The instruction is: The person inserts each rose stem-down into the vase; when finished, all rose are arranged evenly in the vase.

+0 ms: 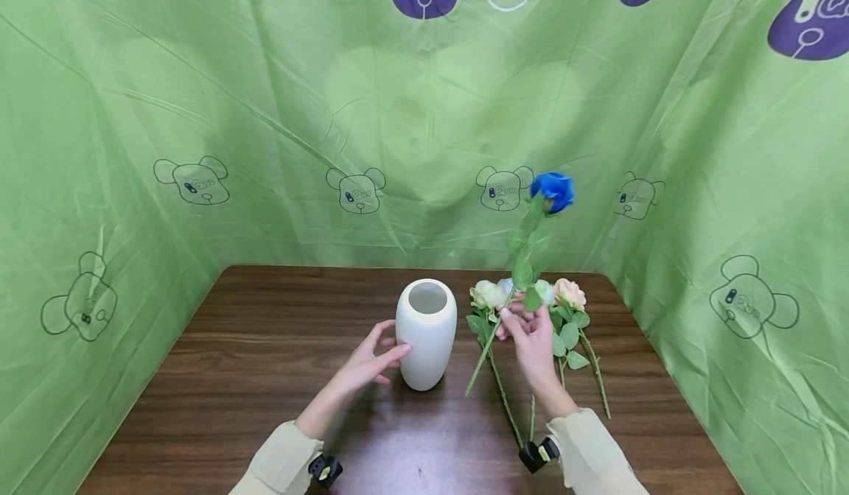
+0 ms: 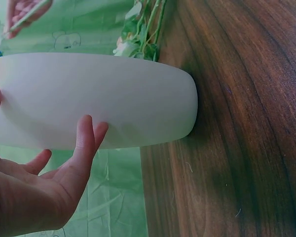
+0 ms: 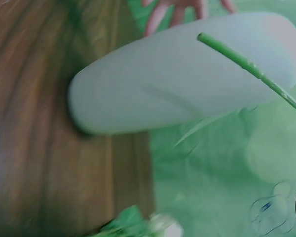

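A white vase [image 1: 425, 340] stands upright on the brown table [image 1: 265, 377]. My left hand [image 1: 368, 360] is at its left side, fingers spread and loosely bent. In the left wrist view, some fingertips of the left hand [image 2: 44, 190] touch the wall of the vase [image 2: 113, 98]. My right hand [image 1: 530, 336] pinches the green stem of a blue rose [image 1: 553, 191], right of the vase. The rose tilts, bloom up and to the right, stem end down. In the right wrist view, its stem [image 3: 246, 64] crosses in front of the vase.
More artificial flowers lie on the table at the right, partly behind the right hand: a white rose [image 1: 487, 294], a peach rose [image 1: 570, 294] and pale blue ones, stems toward me. A green curtain [image 1: 278, 149] with printed bears surrounds the table's back and sides.
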`<state>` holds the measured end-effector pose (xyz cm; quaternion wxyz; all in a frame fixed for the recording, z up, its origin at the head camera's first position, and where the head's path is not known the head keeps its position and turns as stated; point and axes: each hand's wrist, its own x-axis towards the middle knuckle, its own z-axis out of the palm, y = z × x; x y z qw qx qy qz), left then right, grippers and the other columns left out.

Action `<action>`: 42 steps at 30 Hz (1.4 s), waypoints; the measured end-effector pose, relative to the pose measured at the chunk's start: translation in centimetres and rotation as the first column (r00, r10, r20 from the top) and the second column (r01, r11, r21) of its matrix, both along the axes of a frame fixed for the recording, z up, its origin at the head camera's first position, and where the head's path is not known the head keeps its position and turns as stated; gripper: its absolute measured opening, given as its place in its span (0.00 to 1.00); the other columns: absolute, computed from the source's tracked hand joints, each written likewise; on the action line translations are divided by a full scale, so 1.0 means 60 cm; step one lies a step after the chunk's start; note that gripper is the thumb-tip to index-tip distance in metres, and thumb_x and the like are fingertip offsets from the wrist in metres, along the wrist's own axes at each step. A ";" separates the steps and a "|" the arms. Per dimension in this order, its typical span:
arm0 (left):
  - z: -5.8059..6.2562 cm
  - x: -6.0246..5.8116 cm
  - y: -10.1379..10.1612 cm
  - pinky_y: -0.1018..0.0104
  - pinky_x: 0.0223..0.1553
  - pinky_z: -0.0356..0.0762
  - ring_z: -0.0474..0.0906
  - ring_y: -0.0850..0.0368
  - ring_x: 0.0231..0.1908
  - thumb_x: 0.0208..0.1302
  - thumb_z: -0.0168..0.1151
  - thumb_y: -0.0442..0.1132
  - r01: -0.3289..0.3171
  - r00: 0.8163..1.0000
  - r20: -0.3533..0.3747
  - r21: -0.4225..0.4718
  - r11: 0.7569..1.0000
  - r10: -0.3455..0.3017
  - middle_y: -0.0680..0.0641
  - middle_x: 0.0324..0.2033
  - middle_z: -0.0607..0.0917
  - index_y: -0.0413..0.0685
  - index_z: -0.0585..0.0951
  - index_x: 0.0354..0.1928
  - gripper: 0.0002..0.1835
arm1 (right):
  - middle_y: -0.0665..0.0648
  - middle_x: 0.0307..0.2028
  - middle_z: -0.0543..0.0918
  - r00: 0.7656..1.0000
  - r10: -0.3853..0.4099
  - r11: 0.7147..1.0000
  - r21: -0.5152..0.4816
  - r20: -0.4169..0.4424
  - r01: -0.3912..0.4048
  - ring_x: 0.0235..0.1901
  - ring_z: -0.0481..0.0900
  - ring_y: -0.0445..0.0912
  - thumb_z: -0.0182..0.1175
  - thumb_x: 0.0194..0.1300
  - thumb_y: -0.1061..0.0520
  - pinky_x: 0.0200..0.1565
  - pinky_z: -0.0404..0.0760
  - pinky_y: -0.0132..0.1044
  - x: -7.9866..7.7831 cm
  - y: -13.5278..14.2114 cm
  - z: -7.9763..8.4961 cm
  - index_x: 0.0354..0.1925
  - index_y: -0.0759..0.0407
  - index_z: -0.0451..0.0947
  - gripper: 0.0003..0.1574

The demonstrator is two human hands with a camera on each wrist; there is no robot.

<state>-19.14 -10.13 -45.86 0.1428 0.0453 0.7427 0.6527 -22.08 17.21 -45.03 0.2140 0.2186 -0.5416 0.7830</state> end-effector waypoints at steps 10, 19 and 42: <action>0.050 0.024 0.005 0.53 0.28 0.75 0.73 0.36 0.43 0.57 0.59 0.47 0.014 1.000 -0.002 -0.003 1.000 -0.014 0.32 0.52 0.67 0.49 0.59 0.61 0.32 | 0.62 0.31 0.77 0.997 -0.080 0.971 -0.226 0.021 0.082 0.18 0.74 0.44 0.49 0.58 0.75 0.22 0.74 0.30 0.013 -0.048 0.138 0.45 0.65 0.64 0.17; 0.048 0.023 0.005 0.54 0.27 0.76 0.72 0.36 0.44 0.57 0.59 0.47 0.018 1.000 -0.005 0.001 1.000 -0.018 0.32 0.52 0.67 0.49 0.58 0.61 0.32 | 0.61 0.33 0.77 0.983 -0.172 0.976 -0.147 -0.065 0.161 0.19 0.75 0.45 0.54 0.59 0.68 0.21 0.74 0.31 -0.026 -0.067 0.182 0.46 0.61 0.62 0.18; 0.041 0.017 0.005 0.54 0.27 0.76 0.72 0.36 0.44 0.57 0.59 0.48 0.024 1.000 -0.001 -0.002 1.000 -0.024 0.32 0.53 0.67 0.48 0.57 0.61 0.33 | 0.60 0.24 0.77 0.950 -0.057 0.780 0.580 -0.308 0.235 0.17 0.66 0.43 0.54 0.50 0.77 0.16 0.64 0.30 0.009 -0.117 0.155 0.38 0.68 0.67 0.15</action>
